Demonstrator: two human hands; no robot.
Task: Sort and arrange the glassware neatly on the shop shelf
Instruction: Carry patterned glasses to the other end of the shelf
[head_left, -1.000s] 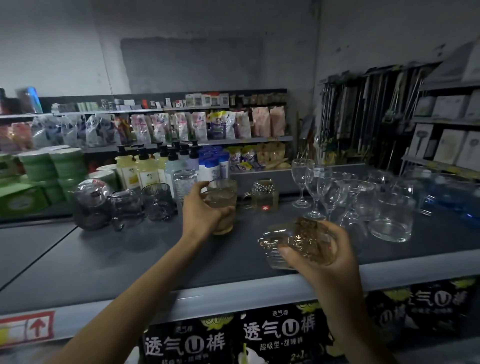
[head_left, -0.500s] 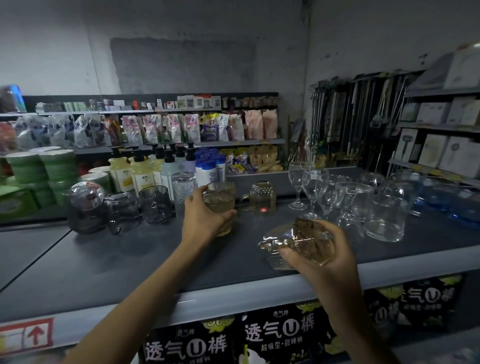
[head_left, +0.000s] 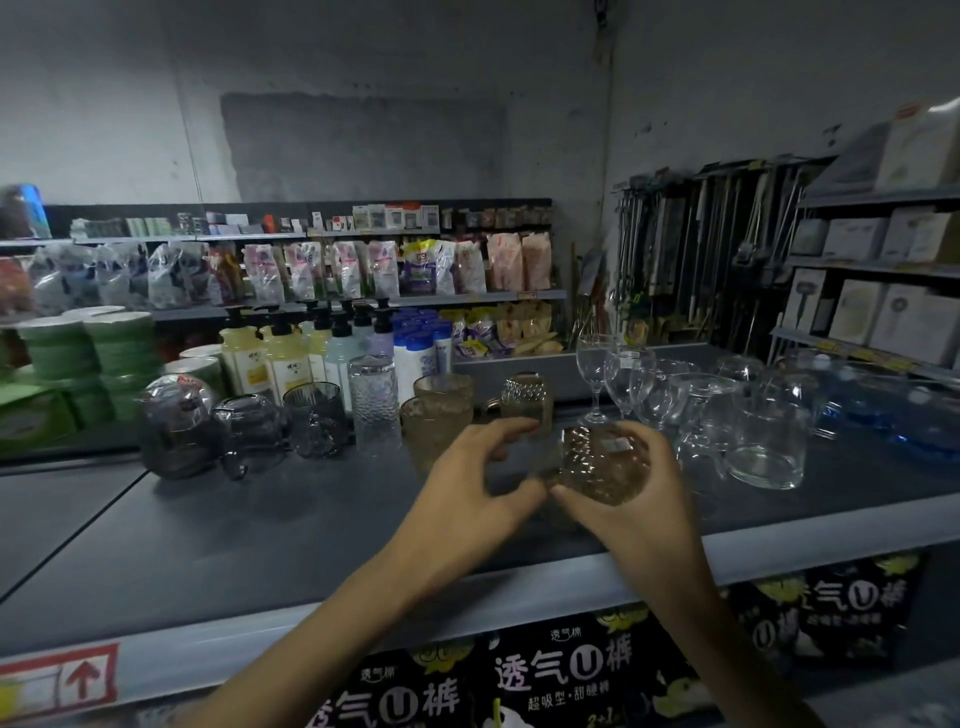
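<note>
Nearest, below the shelf lip at six o'clock, stand black packages printed with white characters (head_left: 566, 670), and at eight o'clock a red-and-white arrow label (head_left: 62, 680) sits on the edge of the grey metal shelf (head_left: 260, 545). Above the shelf's front part the right hand (head_left: 644, 509) holds a dimpled amber glass cup (head_left: 597, 462) tipped on its side, clear of the surface, with the thumb under it and the fingers curled over its far side. At nine o'clock of that cup the left hand (head_left: 467, 493) forms a C, thumb and forefinger tips at the cup's left end; whether they press on it I cannot tell. Behind the left hand, at eleven o'clock, two amber patterned tumblers (head_left: 439, 415) stand one in the other, and at twelve o'clock stands an amber dimpled mug (head_left: 524, 397). Leftward along the row come a tall clear textured tumbler (head_left: 374, 405), a smoky grey mug (head_left: 314, 418) and two smoky glass teapots (head_left: 176, 426). At one o'clock stand clear stemmed wine glasses (head_left: 595, 374), at two o'clock a wide clear tumbler (head_left: 763, 447), and blue glass pieces (head_left: 893, 415) at three o'clock. Farther back are pump bottles of pale liquid (head_left: 283, 353) at ten o'clock and green round stacks (head_left: 88, 353) at nine.
</note>
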